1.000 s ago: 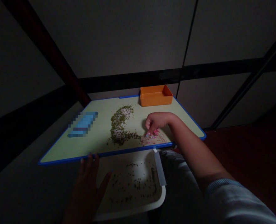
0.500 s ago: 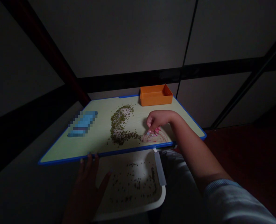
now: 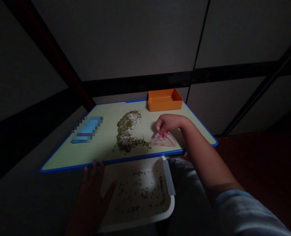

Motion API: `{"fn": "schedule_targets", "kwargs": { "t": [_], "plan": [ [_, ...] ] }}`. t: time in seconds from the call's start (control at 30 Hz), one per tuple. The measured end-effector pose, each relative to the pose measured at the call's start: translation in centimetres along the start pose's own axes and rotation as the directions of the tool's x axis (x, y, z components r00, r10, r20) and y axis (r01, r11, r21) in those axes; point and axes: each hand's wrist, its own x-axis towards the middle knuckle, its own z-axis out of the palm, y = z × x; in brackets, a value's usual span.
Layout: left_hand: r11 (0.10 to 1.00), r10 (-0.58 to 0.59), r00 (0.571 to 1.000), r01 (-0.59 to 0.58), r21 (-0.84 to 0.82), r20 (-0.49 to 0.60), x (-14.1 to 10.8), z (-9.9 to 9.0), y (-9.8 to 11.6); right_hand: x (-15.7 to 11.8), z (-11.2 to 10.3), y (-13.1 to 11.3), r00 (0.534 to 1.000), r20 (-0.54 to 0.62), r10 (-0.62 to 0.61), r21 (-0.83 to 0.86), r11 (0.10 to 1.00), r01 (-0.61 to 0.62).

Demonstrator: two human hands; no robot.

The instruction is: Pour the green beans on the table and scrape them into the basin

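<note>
My right hand [image 3: 167,124] is pinched on the upper left part of a clear protractor with pink patterns [image 3: 163,141], on the right side of the pale green table [image 3: 83,155]. Left of it, small green and brown grains [image 3: 125,131] lie in a curved band, its lower end reaching towards the protractor. My left hand [image 3: 94,186], in shadow, has its fingers spread at the table's blue front edge, over the left side of a white container [image 3: 168,213]. Dark grains are scattered inside that container.
An orange open box [image 3: 165,101] stands at the table's back right. At the left lies a blue, pixelated item [image 3: 87,130]. Pale panels with a dark band [image 3: 135,84] rise behind the table.
The protractor and my right hand have moved slightly away from the front edge. My left hand and the grains look the same.
</note>
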Motion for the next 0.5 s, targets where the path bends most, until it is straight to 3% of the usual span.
{"fn": "schedule_targets", "kwargs": {
  "t": [0.5],
  "plan": [
    [1.000,-0.021,1.000,0.021,-0.013,0.015,-0.15,-0.16,0.08,0.50,0.43,-0.02,0.991,0.131,-0.015,-0.003,1.000,0.015]
  ]
}}
